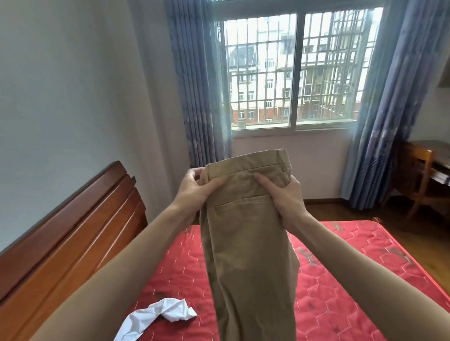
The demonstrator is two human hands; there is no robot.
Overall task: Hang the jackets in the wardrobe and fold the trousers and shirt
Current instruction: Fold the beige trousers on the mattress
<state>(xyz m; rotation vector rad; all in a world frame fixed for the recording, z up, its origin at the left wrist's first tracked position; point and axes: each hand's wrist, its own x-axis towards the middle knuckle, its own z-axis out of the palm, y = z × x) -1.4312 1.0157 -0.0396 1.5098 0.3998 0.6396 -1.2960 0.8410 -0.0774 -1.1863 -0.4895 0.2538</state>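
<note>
Tan trousers (248, 247) hang upright in front of me over the bed, folded lengthwise with the waistband on top and a back pocket facing me. My left hand (193, 190) grips the left end of the waistband. My right hand (282, 196) grips the fabric just below the waistband on the right, thumb on the front. A crumpled white shirt (153, 320) lies on the red mattress (355, 281) at the lower left. The trouser legs run out of the bottom of the frame.
A wooden headboard (66, 244) lines the left side of the bed. Ahead is a barred window (291, 70) with blue curtains (198, 80). A wooden chair (422, 183) and desk (447, 164) stand at the right on the wood floor.
</note>
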